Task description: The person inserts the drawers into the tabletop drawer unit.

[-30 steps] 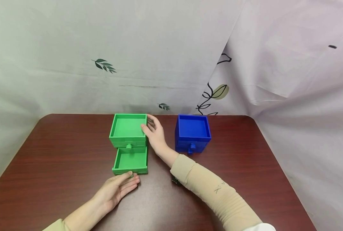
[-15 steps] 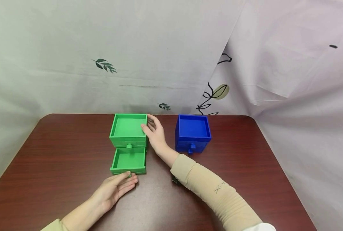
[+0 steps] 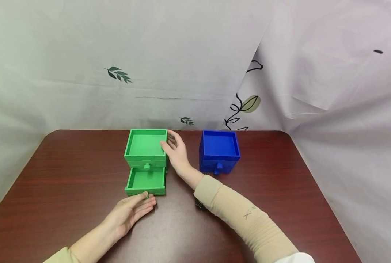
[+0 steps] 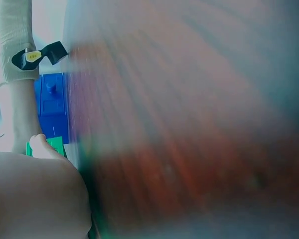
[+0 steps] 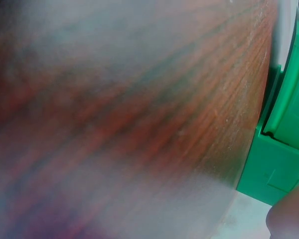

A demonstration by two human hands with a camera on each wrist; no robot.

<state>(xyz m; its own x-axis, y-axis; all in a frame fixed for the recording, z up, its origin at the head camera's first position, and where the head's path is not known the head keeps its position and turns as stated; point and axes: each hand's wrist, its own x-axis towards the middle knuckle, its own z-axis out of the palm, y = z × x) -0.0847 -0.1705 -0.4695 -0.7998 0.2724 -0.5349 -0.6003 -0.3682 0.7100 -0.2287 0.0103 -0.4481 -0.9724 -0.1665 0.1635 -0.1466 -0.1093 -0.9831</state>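
A small green drawer cabinet (image 3: 146,144) with a shallow tray top stands toward the back of the table. Its lower drawer (image 3: 147,178) is pulled out and holds nothing; the upper one is closed. My left hand (image 3: 128,215) pinches the lower drawer's knob (image 3: 146,196), thumb on top. My right hand (image 3: 179,157) holds the cabinet's right side, thumb over the tray rim, the other fingers partly hidden along the side. The right wrist view catches the cabinet's side (image 5: 274,172) and the protruding drawer (image 5: 294,109). Much of the left wrist view is blurred.
A matching blue drawer cabinet (image 3: 220,143), drawers closed, stands to the right of the right hand. A black device (image 4: 55,53) is strapped at the right sleeve's cuff. Patterned white cloth (image 3: 182,54) hangs behind the dark red wooden table (image 3: 67,175).
The lower green drawer has slid slightly inward and shifted a little left, my left hand moving along with it. My right hand keeps its hold on the cabinet.
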